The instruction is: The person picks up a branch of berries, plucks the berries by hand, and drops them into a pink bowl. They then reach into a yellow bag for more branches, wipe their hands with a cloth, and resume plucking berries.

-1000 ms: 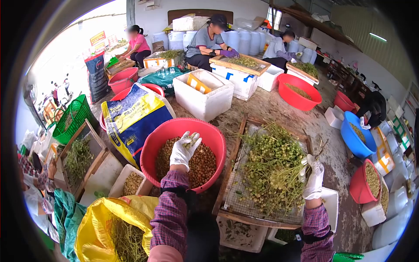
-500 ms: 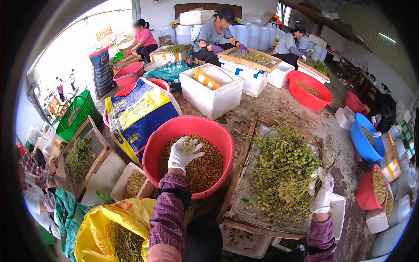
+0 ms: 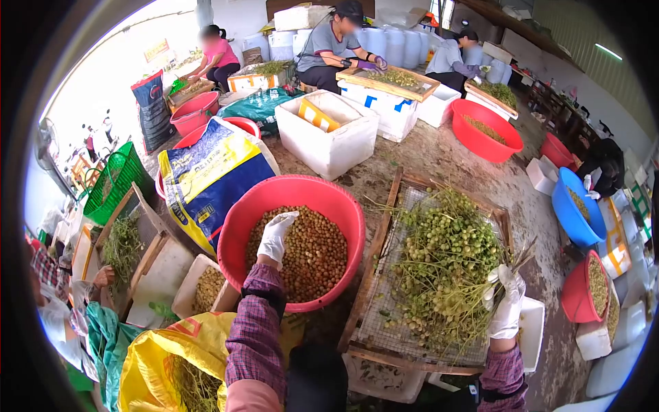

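Observation:
My left hand (image 3: 275, 237), in a white glove, is over a red basin (image 3: 237, 206) filled with small round brownish fruits (image 3: 312, 240). Its fingers are stretched out and held together, the palm turned away from view; no fruit shows in it. My right hand (image 3: 508, 301), also gloved in white, is closed around the stems of a leafy bunch (image 3: 453, 254) bearing many round green fruits. The bunch lies over a wire-mesh screen (image 3: 384, 302) in a wooden frame, stems pointing right.
A yellow sack (image 3: 141, 367) of stalks and a white box of pale fruits (image 3: 208, 288) stand at left. Beyond are a blue-yellow bag (image 3: 213, 178) and a white foam box (image 3: 329, 147). Several people work around the room. A blue basin (image 3: 576, 213) stands at right.
My left hand has turned over and drawn its fingers together; the green fruits seen on its fingers earlier no longer show. My right hand keeps its grip on the stems.

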